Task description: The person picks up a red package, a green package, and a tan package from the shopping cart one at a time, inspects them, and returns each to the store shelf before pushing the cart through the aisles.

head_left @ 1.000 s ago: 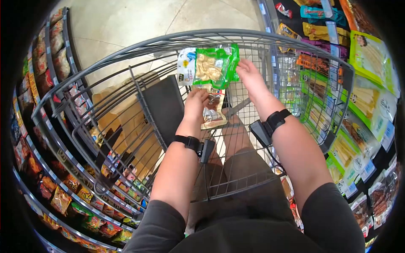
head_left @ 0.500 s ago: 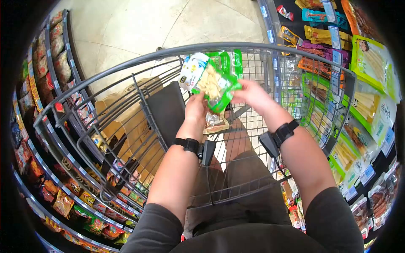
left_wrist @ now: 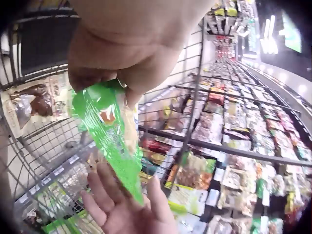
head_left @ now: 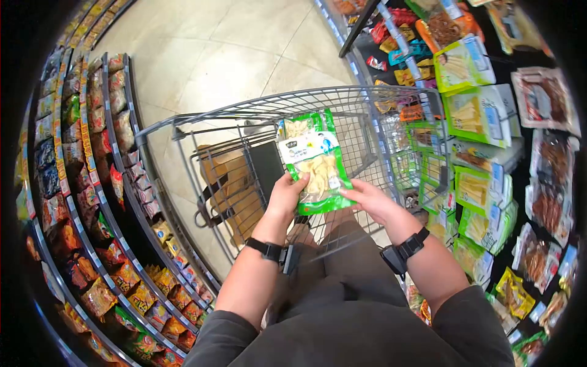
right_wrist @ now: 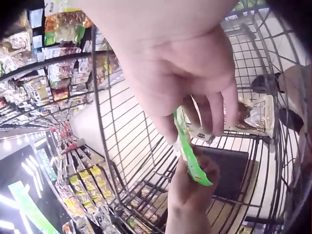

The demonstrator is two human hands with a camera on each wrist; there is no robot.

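Observation:
A green-and-white snack packet (head_left: 318, 171) with pale pieces showing through its window is held up over the shopping cart. My left hand (head_left: 286, 194) pinches its left edge, thumb on the front. On its lower right edge, my right hand (head_left: 374, 202) holds it between thumb and fingers. Behind it, a second green packet (head_left: 327, 122) shows at the top. In the left wrist view a brown-and-cream packet (left_wrist: 39, 103) lies in the cart, apart from the held packet (left_wrist: 109, 131).
The wire cart (head_left: 361, 104) surrounds the hands, with a black panel (head_left: 266, 165) inside. Brown cardboard (head_left: 229, 183) shows through its left side. Shelves of snack bags (head_left: 125, 275) stand at left; hanging packets (head_left: 474, 183) line the right.
The held packet has come closer to the body and now stands more upright, its front facing up. The head view has shifted, showing more of the right-hand shelves.

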